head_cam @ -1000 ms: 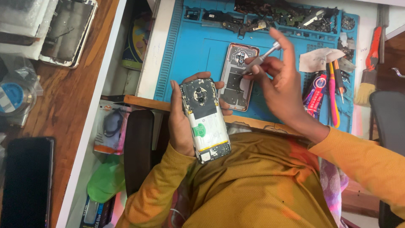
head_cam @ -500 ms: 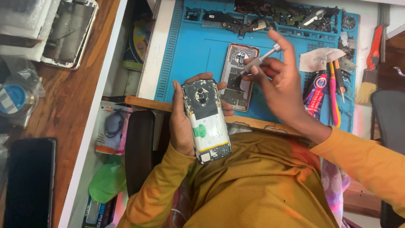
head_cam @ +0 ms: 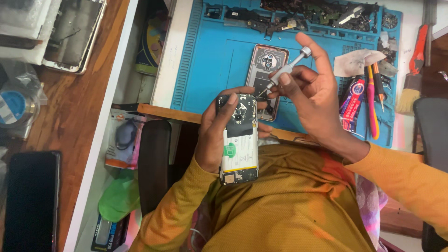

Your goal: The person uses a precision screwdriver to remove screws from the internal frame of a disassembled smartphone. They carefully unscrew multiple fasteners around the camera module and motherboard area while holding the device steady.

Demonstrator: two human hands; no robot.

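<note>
Head view: left hand (head_cam: 212,133) grips opened phone (head_cam: 239,140); right hand (head_cam: 317,100) holds screwdriver (head_cam: 284,70).

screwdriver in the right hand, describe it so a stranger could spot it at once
Over the blue repair mat, the right hand pinches a small silver precision screwdriver. Its tip points down toward the opened phone in the left hand. Unlike the red and yellow tools at right, it's plain metal.

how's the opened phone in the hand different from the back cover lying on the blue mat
The opened phone is held up in the left hand; the back cover lies flat on the blue mat, untouched. The opened phone shows a white battery and dark circuit boards; the back cover looks like a thin shell with a pinkish rim. The screwdriver in the right hand points at the opened phone, not at the back cover. Both are similar rectangles.
</note>
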